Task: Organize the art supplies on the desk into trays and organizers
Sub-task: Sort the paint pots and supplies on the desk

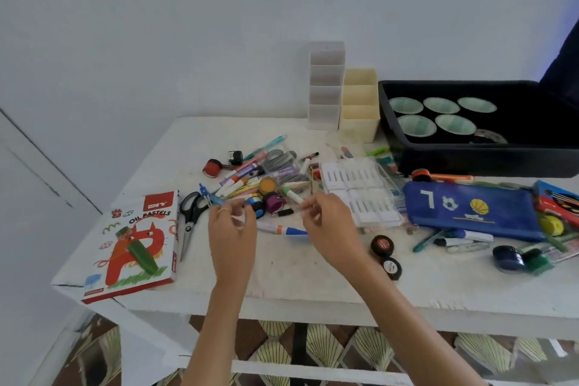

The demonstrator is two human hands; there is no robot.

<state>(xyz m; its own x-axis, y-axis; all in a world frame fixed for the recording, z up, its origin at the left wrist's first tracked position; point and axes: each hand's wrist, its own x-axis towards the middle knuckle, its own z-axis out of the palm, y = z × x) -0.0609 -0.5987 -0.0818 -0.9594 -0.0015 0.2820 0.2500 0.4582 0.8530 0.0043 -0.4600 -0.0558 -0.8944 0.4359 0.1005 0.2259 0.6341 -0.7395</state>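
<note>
Hovering over the counter (pixel 300 279), the left hand (pixel 232 229) and right hand (pixel 329 222) both have their fingers curled toward the thumbs. Blur hides whether either one grips anything. The right fingertips (pixel 306 205) sit at the end of a white marker with a green cap (pixel 293 194).

Between the hands lie a purple paint pot (pixel 274 201) and a blue-tipped marker (pixel 282 230), with the heap of pens and markers (pixel 260 174) just beyond. Black scissors (pixel 191 213) and an oil pastels box (pixel 138 244) lie to the left. To the right are a clear case of white pieces (pixel 360 194), two black pots (pixel 386 255) and a blue pouch (pixel 470 210). At the back stand a white organizer (pixel 326 88) and a cream organizer (pixel 360 106). Beside them is a black tray (pixel 438 160) holding green bowls (pixel 440 105).
</note>
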